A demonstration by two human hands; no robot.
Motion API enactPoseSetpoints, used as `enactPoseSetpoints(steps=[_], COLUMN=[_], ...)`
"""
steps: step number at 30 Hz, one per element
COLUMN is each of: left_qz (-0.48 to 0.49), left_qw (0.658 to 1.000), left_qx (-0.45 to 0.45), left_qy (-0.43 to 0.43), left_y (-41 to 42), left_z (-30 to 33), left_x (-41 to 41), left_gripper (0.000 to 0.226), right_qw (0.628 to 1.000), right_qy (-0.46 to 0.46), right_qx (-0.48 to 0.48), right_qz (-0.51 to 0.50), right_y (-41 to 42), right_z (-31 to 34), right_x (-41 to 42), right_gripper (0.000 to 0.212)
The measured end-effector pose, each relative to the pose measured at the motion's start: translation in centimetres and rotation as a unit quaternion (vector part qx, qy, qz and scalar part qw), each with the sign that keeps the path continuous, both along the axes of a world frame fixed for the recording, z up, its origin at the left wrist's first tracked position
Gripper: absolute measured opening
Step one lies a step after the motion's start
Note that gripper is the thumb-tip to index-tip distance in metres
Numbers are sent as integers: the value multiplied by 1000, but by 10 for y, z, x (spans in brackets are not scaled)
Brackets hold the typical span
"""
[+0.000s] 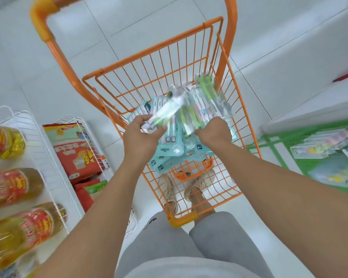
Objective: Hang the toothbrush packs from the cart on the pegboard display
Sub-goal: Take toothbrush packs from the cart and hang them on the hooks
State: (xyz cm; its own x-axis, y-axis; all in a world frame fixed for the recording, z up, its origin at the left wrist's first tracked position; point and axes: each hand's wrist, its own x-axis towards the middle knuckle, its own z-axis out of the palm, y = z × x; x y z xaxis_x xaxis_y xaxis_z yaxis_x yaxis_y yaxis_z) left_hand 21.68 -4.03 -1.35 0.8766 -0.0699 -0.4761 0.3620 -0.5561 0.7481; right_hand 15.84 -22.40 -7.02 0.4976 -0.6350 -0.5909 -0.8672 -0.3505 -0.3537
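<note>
Orange wire cart (189, 63) mid-frame holds teal blister toothbrush packs (169, 149). Left hand (143, 135) pinches a clear glossy pack (165, 111); right hand (215, 132) grips a clear-pack bundle (205, 99).

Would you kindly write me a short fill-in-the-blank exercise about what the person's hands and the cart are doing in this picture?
1. The wire shopping cart is painted ____.
2. The left hand grips a clear toothbrush pack above the ____.
3. The right hand holds a bundle of green-handled toothbrush packs, so ____ hands are busy.
4. The perforated pegboard display at the right is coloured ____.

Missing words: orange; cart; both; green
</note>
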Motion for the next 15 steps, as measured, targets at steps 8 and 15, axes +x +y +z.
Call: enactPoseSetpoints(steps=[8,15], left_qz=[-34,-52], left_qw=[983,919], left_qx=[-125,-390], left_qy=[-133,-14], left_y=[-1,-58], left_z=[47,98], left_x=[-1,-3], left_gripper=[43,26], right_qw=[953,855], right_qy=[-275,-447], right_qx=[-75,26], right_qz=[-99,-263], right_y=[3,-2], right_z=[58,136], right_x=[-59,-136], right_gripper=[33,54])
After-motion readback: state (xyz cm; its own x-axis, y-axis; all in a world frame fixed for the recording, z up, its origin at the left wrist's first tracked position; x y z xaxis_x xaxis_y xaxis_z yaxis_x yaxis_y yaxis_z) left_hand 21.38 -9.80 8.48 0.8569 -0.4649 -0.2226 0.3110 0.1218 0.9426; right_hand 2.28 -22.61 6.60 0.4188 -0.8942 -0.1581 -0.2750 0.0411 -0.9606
